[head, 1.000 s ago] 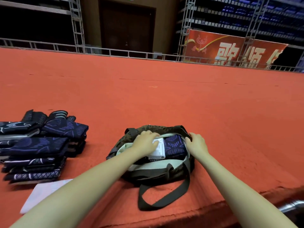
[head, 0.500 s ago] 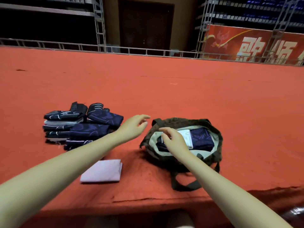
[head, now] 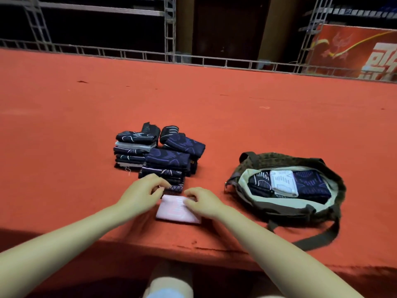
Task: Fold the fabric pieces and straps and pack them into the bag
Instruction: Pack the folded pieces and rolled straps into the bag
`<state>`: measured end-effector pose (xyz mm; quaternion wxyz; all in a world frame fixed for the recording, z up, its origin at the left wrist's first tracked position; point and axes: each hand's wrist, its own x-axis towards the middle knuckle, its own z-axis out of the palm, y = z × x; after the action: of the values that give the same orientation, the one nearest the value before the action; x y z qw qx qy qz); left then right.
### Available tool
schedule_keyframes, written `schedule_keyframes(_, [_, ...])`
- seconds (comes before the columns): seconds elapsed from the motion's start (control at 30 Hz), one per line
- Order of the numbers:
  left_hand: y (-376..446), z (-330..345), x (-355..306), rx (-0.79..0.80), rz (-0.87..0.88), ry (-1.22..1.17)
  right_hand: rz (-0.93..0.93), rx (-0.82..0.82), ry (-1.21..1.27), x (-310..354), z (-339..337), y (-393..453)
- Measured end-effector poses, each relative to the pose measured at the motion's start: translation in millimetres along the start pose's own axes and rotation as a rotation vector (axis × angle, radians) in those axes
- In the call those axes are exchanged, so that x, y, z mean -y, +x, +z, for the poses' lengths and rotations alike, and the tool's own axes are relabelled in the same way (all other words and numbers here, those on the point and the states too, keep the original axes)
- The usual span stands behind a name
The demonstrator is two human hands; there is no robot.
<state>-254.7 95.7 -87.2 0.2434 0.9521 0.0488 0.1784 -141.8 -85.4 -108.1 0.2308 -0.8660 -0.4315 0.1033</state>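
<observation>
Tabletop (head: pixel 214 108): we see a wide red-covered surface, its near edge running just in front of us.
Bag (head: pixel 335 203): a dark patterned bag with a pale lining lies open on the right, well apart from our hands; three folded pieces sit side by side inside it, and its strap trails toward the near edge.
Fabric stacks (head: pixel 159 153): dark blue folded pieces are piled in several stacks left of the bag.
Pink piece (head: pixel 175 211): a folded pale pink cloth lies flat just in front of the stacks.
Left hand (head: pixel 140 194): our fingers are curled at the cloth's far left corner; we cannot tell whether they hold it.
Right hand (head: pixel 204 202): our fingers are bent down onto the cloth's far right edge; a firm grip is unclear.
</observation>
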Motion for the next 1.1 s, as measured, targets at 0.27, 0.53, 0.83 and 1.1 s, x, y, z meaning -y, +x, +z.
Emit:
schedule_keyframes(0.27, [69.4,-34.6,-3.9,-0.161,0.047,0.096,0.105,0.199,-0.023,-0.8,-9.2,10.5])
schedule_keyframes(0.53, [124.3,-40.7,0.0,0.441,-0.091,0.314,0.297,-0.048,0.154,-41.6,-30.9,-21.1])
schedule_keyframes(0.83, [124.4,-57.4,-20.1,0.429,0.024,0.436,0.464,-0.256,0.438,-63.6,-16.0,-38.5])
schedule_keyframes(1.1, [97.1,-64.2,-59.4,0.324,0.006,0.013,0.263,-0.376,0.616,-56.0,-22.8,-55.9])
